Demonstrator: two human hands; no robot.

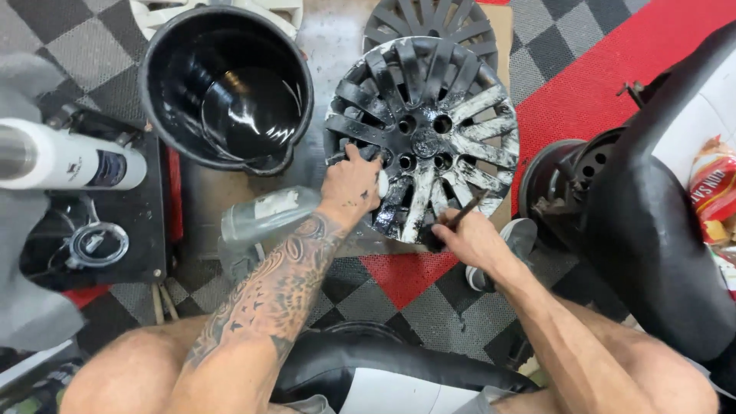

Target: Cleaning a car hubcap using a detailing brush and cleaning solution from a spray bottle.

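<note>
White tube (69, 159) w/ dark rect. label at left, lying sideways. Clear bottle (264, 213) w/ whitish label near centre, under left forearm. Red/orange snack bag (714, 188) far right edge, partly cut off.

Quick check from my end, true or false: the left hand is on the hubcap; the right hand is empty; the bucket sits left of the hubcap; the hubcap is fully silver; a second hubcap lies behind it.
1. The left hand is on the hubcap. True.
2. The right hand is empty. False: it holds a brush against the hubcap.
3. The bucket sits left of the hubcap. True.
4. The hubcap is fully silver. False: most spokes are black, some silver.
5. A second hubcap lies behind it. True.
</note>
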